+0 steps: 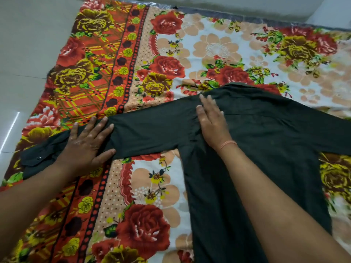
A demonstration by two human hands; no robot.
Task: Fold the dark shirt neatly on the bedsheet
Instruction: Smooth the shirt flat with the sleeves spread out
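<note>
On bedsheet (pixel 209 46), dark shirt (pixel 275 133) spread (sleeve (pixel 148 133) outstretched), left hand (pixel 85 145), right hand (pixel 210 118) pressing flat

the dark shirt (pixel 266 133) is running off the right edge at one sleeve and off the bottom edge at its hem. the left hand (pixel 85 145) is covering part of the other sleeve, and the right forearm (pixel 275 196) is hiding a strip of the body.

One dark shirt (pixel 275 139), one bedsheet (pixel 218 48), two hands: left hand (pixel 85 143), right hand (pixel 212 120); one wrist thread (pixel 228 144)
</note>
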